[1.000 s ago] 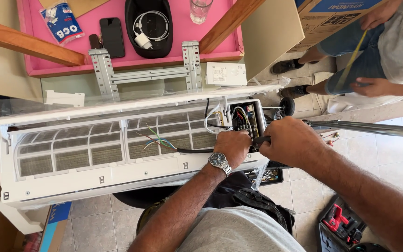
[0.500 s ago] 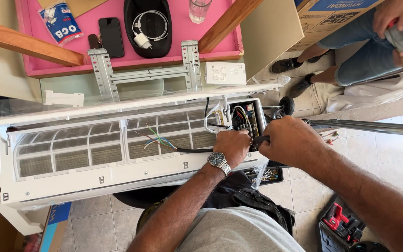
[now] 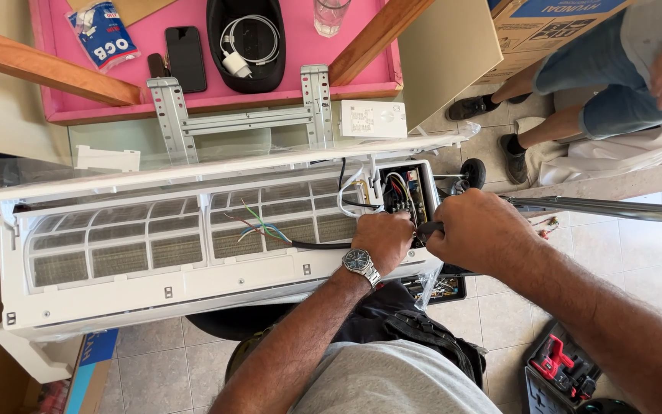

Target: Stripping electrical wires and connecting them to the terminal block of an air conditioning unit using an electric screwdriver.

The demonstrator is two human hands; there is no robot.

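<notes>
Two hands meet at the right end of a white air conditioner unit, which spans the left and centre of the frame with its front cover raised. The left hand, a wristwatch on its wrist, is curled in a loose fist against the edge of the open electrical compartment — what its fingers pinch, if anything, cannot be told. The right hand is closed around a dark tool handle, whose tip points into the same compartment; the two hands nearly touch.

A black cable runs left from the left hand across the filter grilles, ending in loose coloured wires. Just above the unit sits a metal mounting bracket, and behind it a pink tray in the upper left of the frame holds a phone and a charger cable.

Bare floor tile lies open at the lower right, edged by a red tool case. Another person's legs stand in the upper right corner, well apart from the hands.
</notes>
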